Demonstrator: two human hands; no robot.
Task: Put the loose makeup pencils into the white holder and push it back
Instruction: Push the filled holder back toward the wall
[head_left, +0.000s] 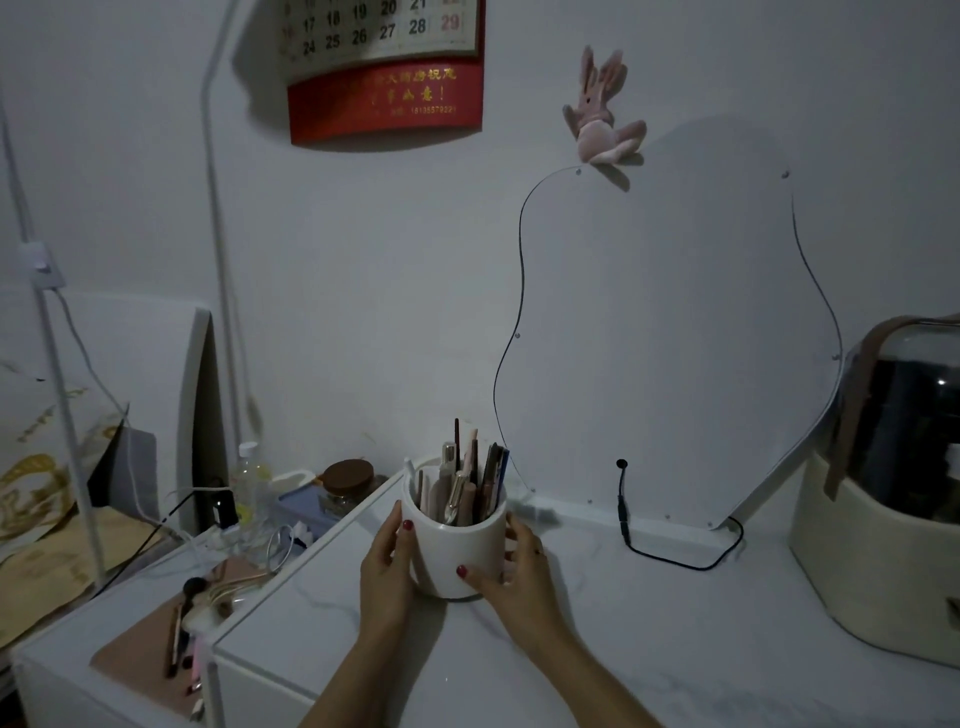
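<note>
**Fingers of both hands clasped round the white holder**

Fingers (402, 525) of the left hand (384, 569) press the left wall of the white holder (457, 556); those of the right hand (519, 564) curl round its right wall, the thumb lying across the front. Two hands, one holder: both are closed on it, and red-painted nails show on each. The holder is a plain white cylinder with an open top, standing upright on the white worktop (597, 649), near the back edge and just in front of the lower left edge of the wavy-outlined mirror (670, 332). Roughly a dozen makeup pencils (470, 483) and similar slender tools stand in it, tips above the rim; the exact count cannot be told, since they overlap. One dark pencil rises well above the others. One black cable (670, 556) lies on the worktop to the right of the holder, apart from it. On the lower surface to the left, one brush (176, 639) and a few small items rest on a pink mat (135, 660).
</note>
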